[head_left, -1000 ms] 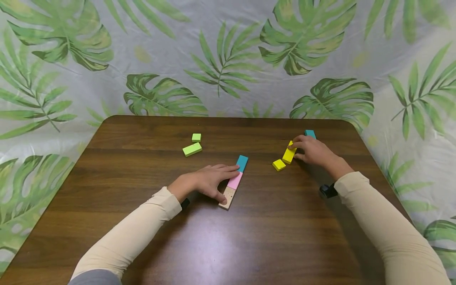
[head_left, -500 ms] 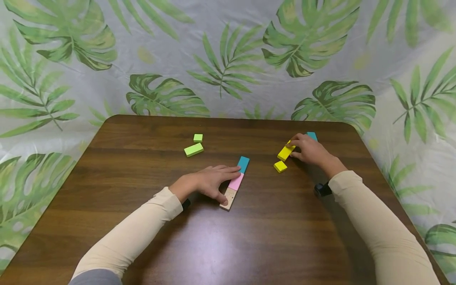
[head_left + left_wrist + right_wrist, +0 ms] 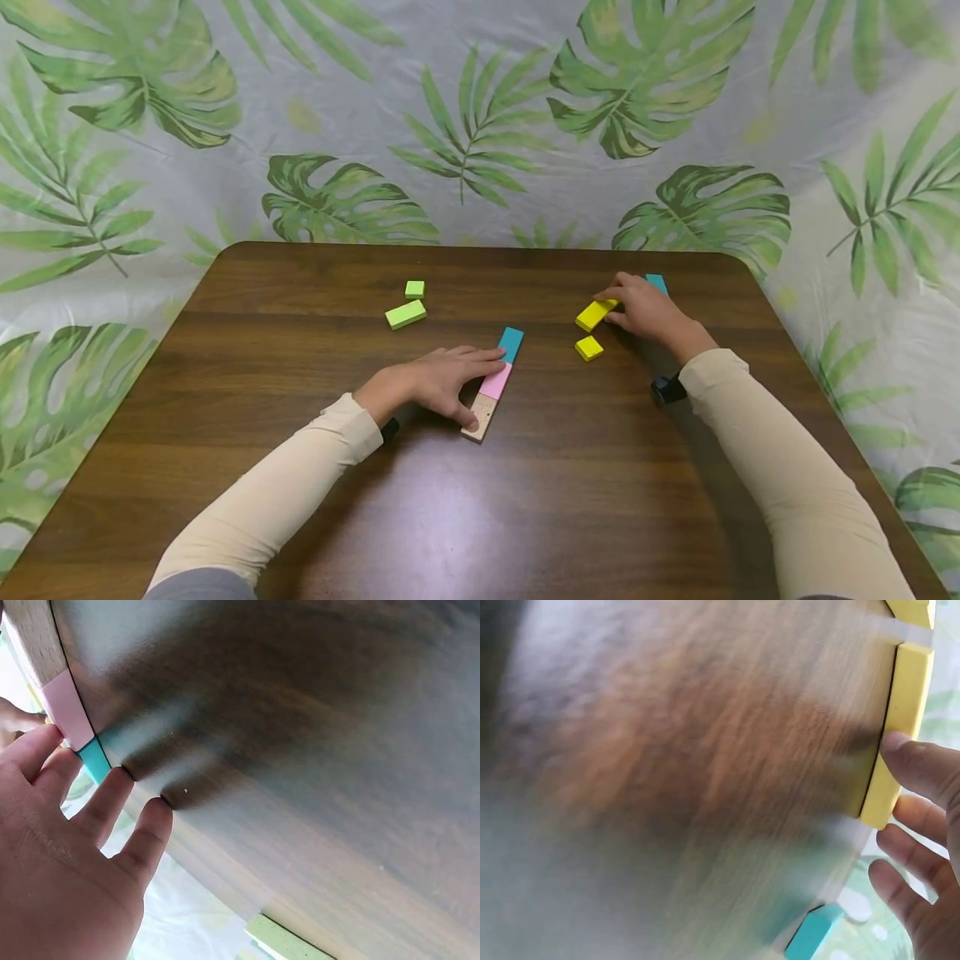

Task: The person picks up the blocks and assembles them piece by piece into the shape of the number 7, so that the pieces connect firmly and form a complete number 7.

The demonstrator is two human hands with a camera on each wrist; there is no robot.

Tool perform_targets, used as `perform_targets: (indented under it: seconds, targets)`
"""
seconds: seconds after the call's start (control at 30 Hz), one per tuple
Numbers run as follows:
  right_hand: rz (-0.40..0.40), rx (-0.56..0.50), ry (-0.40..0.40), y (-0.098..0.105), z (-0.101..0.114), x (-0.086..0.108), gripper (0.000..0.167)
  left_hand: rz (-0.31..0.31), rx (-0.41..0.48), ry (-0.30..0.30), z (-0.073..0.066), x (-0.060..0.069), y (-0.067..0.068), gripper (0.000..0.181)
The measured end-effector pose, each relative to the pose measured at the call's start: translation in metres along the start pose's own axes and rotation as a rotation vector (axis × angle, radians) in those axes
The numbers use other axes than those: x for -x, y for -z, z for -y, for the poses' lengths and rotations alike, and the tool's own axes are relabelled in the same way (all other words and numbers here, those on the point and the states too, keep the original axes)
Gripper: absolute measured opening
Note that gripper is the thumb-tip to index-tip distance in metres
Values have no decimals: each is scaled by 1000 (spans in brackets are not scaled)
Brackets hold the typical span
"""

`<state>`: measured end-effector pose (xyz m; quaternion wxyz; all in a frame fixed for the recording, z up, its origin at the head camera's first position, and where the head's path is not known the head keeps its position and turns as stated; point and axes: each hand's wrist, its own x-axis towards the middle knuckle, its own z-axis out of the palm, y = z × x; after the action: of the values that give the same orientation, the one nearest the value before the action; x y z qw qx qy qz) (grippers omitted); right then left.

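Near the table's middle, a plain wooden block (image 3: 484, 412), a pink block (image 3: 494, 382) and a blue block (image 3: 512, 340) lie end to end in a slanting row. My left hand (image 3: 438, 382) rests on this row, thumb on the wooden block and index fingertip near the pink-blue joint, the other fingers spread out straight. Farther right, my right hand (image 3: 648, 312) pinches a long yellow block (image 3: 592, 316) between thumb and fingers, at its far end. The block lies flat on the table. A short yellow block (image 3: 588, 347) sits just in front of it, apart.
Two light green blocks, a small one (image 3: 415, 289) and a longer one (image 3: 406, 315), lie at the back left. Behind my right hand, another blue block (image 3: 656, 283) is partly hidden. The brown table (image 3: 300, 492) ends at a leaf-print cloth (image 3: 480, 125).
The long yellow block has turned and shifted left and away from the short yellow one, with my right hand moving along with it. My left hand has stayed on the row.
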<state>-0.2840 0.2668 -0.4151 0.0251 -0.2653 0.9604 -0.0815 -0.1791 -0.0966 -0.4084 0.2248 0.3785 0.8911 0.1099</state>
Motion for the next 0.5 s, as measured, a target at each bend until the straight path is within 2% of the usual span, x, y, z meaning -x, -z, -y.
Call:
perform_targets:
  seconds: [0.5]
  targets:
    - [-32,-35,-49,-3,6,-17,37,-2,13,12,1,0,-1,92]
